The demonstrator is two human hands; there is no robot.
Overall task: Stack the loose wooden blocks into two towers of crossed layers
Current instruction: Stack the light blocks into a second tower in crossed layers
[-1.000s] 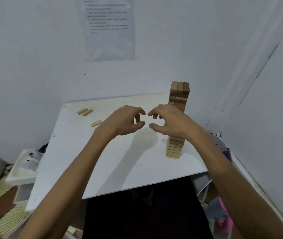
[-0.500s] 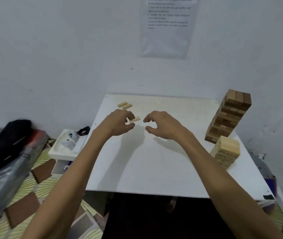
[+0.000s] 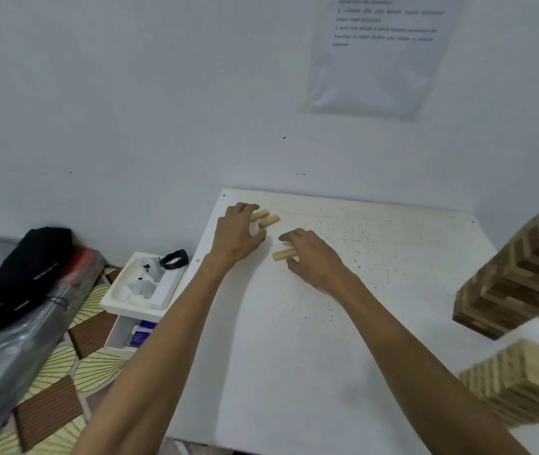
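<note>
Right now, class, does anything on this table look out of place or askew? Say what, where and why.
Three blocks lie unstacked at the table's far left: a pair by the left hand, a single block between the right hand's finger and thumb. The dark tower at right seems to lean, perhaps only lens distortion.

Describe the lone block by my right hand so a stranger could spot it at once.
On the white table, look toward the far left corner. The block lies alone, partly under the right hand; the pair at the left hand lies side by side.
</note>
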